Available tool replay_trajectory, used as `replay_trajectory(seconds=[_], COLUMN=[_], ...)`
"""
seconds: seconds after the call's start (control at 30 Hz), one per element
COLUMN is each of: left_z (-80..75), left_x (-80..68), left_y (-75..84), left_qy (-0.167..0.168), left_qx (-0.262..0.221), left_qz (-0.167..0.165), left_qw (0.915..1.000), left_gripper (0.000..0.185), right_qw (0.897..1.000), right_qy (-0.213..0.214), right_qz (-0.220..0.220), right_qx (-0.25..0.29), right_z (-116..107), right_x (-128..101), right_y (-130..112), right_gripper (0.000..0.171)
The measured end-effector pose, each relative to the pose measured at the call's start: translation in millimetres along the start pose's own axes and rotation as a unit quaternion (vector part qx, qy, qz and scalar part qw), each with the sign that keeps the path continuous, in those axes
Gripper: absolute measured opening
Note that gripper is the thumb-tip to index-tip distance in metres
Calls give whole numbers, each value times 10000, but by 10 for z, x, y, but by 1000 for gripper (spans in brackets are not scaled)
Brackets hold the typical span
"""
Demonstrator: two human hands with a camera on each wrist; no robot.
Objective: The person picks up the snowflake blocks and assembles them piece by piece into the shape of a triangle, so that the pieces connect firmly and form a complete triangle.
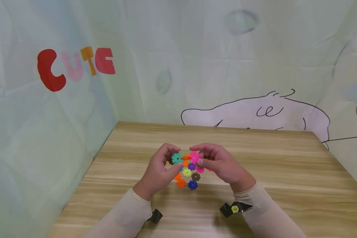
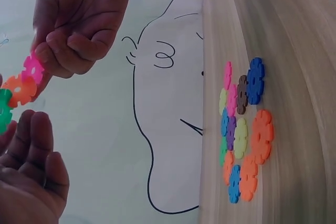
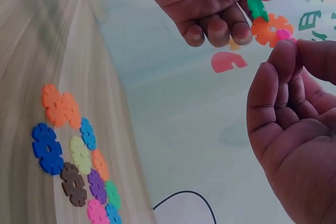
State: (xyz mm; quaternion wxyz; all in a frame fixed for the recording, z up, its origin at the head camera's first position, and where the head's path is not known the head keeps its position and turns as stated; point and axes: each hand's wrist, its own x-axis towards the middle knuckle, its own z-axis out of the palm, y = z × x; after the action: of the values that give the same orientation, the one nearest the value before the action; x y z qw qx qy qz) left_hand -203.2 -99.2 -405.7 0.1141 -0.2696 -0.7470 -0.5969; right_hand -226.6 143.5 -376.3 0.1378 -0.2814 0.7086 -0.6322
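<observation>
Held up above the table are three notched plastic flower discs joined in a row. The green disc [image 1: 176, 158] is at one end, an orange disc [image 3: 266, 31] in the middle and a pink disc [image 1: 194, 156] at the other end. My left hand [image 1: 158, 170] pinches the green disc between thumb and fingers. My right hand [image 1: 226, 162] grips the pink disc between thumb and forefinger, its other fingers curled in the right wrist view. In the left wrist view, the orange disc [image 2: 20, 89] shows between both hands, set at an angle to its neighbours.
Several loose discs lie close together on the wooden table [image 1: 131, 142] below the hands, among them a dark blue disc [image 1: 192, 184], a brown disc [image 1: 195, 176] and an orange disc [image 1: 181, 183]. A printed cloth wall [image 1: 154, 49] stands behind and to the left.
</observation>
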Motion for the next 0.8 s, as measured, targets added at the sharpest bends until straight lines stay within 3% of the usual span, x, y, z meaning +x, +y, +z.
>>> replay_trajectory(seconds=[0.2,0.33,0.43,0.6,0.8], left_z=[51,81,90,86,82], left_x=[-2,0,5,15,12], left_y=[9,23,27,11,-1], left_qy=[-299,-384,-347,-266,-274], left_qx=[100,102,36,58,-44], left_qz=[-369,-689,-839,-932,-991], left_qw=[9988,9968,9959,9953,9947], left_gripper=[42,39,35,32,33], right_qw=[9987,9973,9980,9962,9615], right_qy=[-350,-535,-536,64,694], right_qz=[-294,-232,-160,127,1124], right_qx=[234,443,300,-859,-2409], right_z=[55,64,30,-168,-424], right_x=[20,28,39,71,128], right_y=[56,71,63,130,396], right_gripper=[47,52,53,47,33])
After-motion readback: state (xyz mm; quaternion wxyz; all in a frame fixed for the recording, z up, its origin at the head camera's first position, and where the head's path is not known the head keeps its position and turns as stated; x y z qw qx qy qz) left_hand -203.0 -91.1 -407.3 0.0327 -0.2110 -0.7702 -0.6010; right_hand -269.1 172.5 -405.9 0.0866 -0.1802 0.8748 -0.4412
